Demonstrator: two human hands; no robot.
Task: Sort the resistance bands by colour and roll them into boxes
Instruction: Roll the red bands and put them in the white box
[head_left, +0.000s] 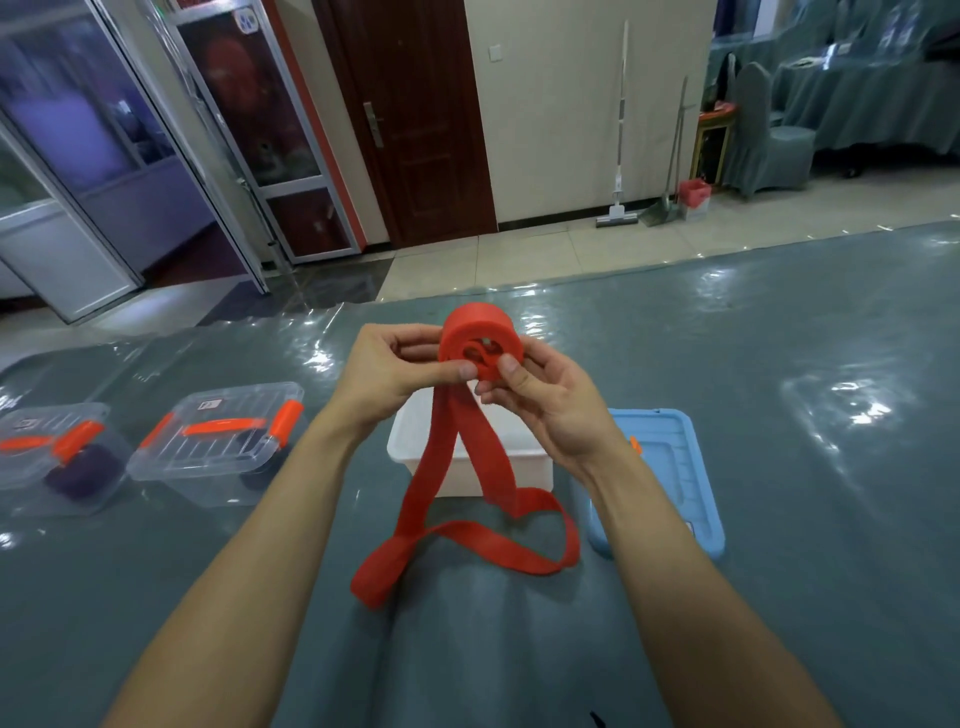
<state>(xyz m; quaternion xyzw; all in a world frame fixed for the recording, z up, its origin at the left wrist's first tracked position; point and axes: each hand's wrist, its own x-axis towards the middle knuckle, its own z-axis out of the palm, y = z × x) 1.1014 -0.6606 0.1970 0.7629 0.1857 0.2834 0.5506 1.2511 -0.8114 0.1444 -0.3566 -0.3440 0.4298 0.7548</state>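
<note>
The left hand (400, 364) is seen in the head view curled against the left side of a half-wound coil of the red flat rubber resistance band (475, 327), with the thumb pressed to the coil's near face and the fingers wrapped behind it. The right hand (543, 402) is closed on the coil from the right, its thumb laid on the near face and its fingers tucked under and behind. The coil is held up between both hands above the white open plastic box (524, 470), clear of it. From the coil two strands of the band hang down in front of the box, and the unwound loop (467, 551) is spread on the grey-green table cover under a glossy clear sheet (805, 493), just in front of the box. A light blue plastic lid (675, 467) is laid flat beside the box on its right. To the left, well apart, two clear plastic boxes with orange clips are set side by side, lids on: the nearer one (218, 457) and the farther one (47, 467), in which a purple rolled band (85, 473) can be made out.
</note>
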